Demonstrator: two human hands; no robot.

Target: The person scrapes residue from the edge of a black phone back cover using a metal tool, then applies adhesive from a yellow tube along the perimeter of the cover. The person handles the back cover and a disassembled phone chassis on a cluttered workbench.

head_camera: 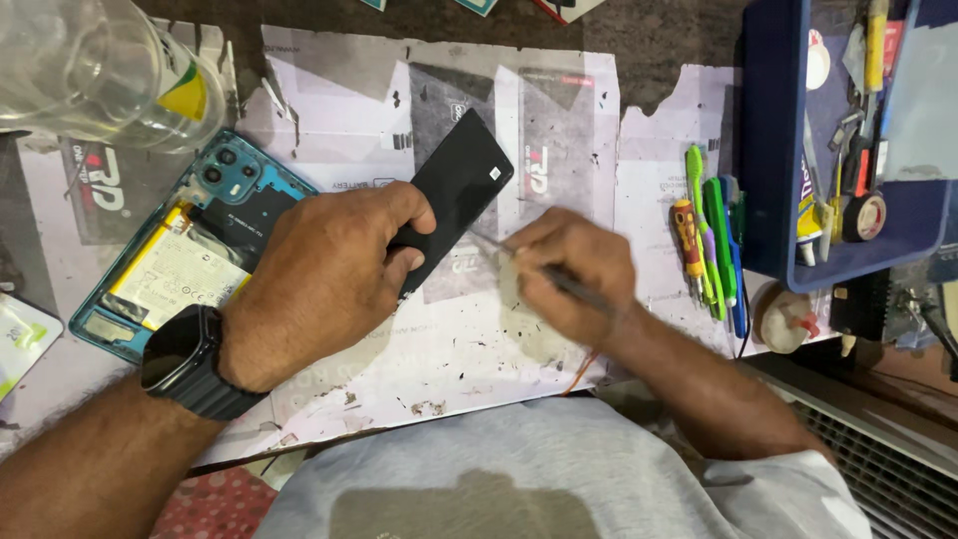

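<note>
L hand (329,269) fingers curled round black phone panel (454,200); R hand (564,274) pinching thin tool (569,282)

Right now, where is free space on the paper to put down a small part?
Free: the paper above the black panel, and the strip between right hand and screwdrivers. Crowded: blue tray, and left side by the opened phone.
</note>
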